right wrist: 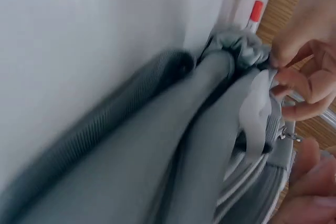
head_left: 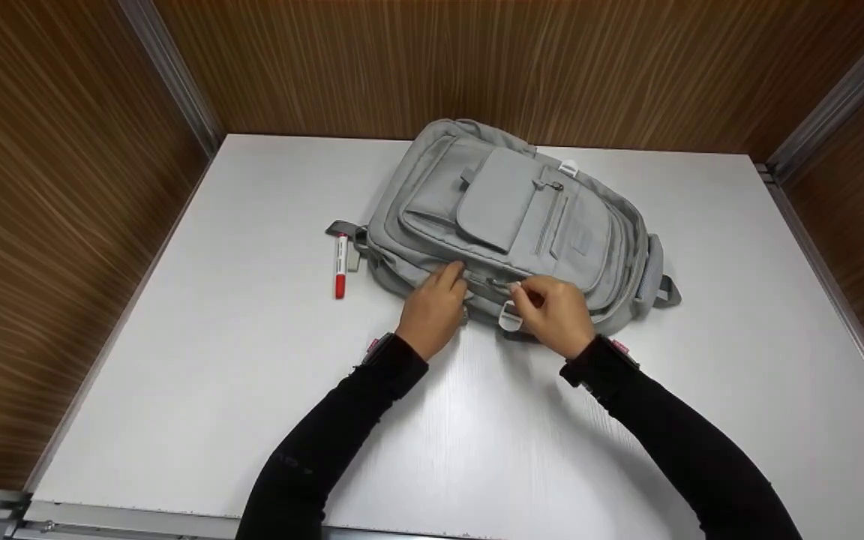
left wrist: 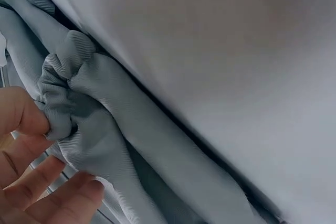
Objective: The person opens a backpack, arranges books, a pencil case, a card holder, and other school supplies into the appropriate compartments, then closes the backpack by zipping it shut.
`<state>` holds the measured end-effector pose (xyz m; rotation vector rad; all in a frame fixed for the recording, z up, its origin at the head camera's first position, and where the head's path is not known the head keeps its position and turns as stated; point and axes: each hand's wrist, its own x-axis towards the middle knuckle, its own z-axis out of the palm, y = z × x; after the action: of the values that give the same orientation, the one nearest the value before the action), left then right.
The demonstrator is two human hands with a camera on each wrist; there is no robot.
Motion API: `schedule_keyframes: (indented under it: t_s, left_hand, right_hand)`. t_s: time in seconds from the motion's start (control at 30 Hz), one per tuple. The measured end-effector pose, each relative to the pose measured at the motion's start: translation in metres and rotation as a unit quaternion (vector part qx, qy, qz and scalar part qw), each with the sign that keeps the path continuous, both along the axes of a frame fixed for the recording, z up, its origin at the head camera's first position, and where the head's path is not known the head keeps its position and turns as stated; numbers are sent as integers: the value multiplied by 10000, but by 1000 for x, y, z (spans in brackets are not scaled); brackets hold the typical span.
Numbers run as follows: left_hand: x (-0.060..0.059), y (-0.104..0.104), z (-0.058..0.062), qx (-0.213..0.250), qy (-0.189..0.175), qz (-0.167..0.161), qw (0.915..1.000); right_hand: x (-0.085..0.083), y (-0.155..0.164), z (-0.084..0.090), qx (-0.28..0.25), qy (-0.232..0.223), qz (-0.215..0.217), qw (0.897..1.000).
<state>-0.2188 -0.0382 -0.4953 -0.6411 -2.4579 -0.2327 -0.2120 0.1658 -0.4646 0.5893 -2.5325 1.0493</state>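
Observation:
A grey backpack (head_left: 503, 199) lies on its back on the white table, its front pocket and flap facing up. My left hand (head_left: 434, 309) pinches the bag's near side, where bunched grey fabric (left wrist: 86, 87) shows between thumb and fingers in the left wrist view. Close by on the right, my right hand (head_left: 554, 315) has thumb and index finger together at a zipper pull (head_left: 502, 284) on the same side. A white plastic buckle (right wrist: 254, 114) hangs from the bag just below that zipper.
A red-and-white marker (head_left: 340, 266) lies left of the backpack, beside a small pale block (head_left: 353, 256). One dark grey strap end (head_left: 343, 228) sticks out there. Wood-grain panels (head_left: 432, 67) wall the white table (head_left: 252, 360) at the back and sides.

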Motion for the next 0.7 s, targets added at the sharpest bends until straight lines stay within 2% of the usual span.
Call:
schedule_keyframes:
  t_s: [0.1,0.4,0.5,0.7]
  left_hand:
    - [2,0,1,62,-88,-36,9999]
    - [-1,-6,4,-48,-250,11,9997]
    - [-5,-11,6,-62,-409,11,9991]
    - [-19,-26,10,-188,-701,101,9973]
  right_hand:
    - [-1,2,1,146,461,69,9988]
    - [9,18,-4,719,1030,413,9912]
    - [13,26,-4,853,1095,439,9893]
    - [21,42,-5,789,908,407,9919]
